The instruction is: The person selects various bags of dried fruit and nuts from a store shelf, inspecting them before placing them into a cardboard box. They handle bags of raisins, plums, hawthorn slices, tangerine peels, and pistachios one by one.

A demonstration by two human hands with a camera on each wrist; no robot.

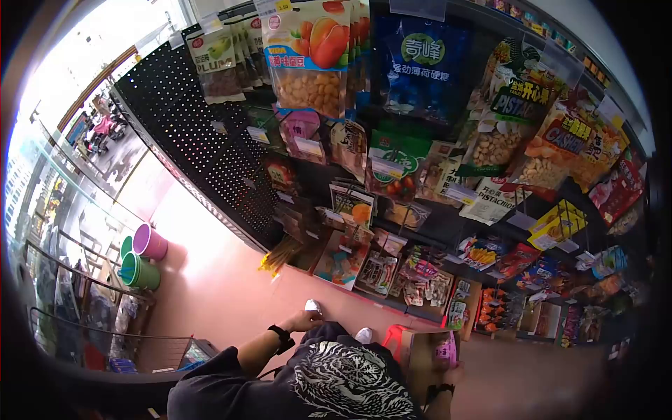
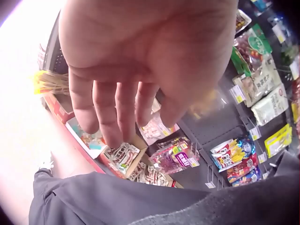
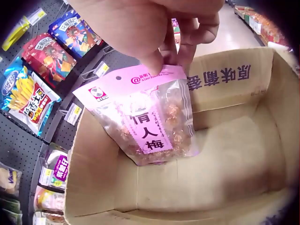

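My right hand point(image 3: 161, 30) pinches the top edge of a pink bag of dried plums point(image 3: 154, 122), its clear window showing reddish-brown fruit. The bag hangs upright within the mouth of a cardboard box point(image 3: 225, 168), whose visible floor is bare. In the head view the same bag point(image 1: 445, 348) shows small at the box point(image 1: 423, 350), beside the right hand point(image 1: 453, 376). My left hand point(image 2: 145, 51) holds nothing, its fingers loosely extended in the left wrist view. From the head view, that left hand point(image 1: 302, 321) hangs by my body.
A black pegboard shelf point(image 1: 189, 105) carries hanging snack bags, including pistachios point(image 1: 521, 105) and a blue candy bag point(image 1: 423, 66). Open cartons of small packets point(image 1: 378, 273) line its foot. A red stool point(image 1: 395, 337) stands by the box. Purple and green buckets point(image 1: 150, 242) stand on the left floor.
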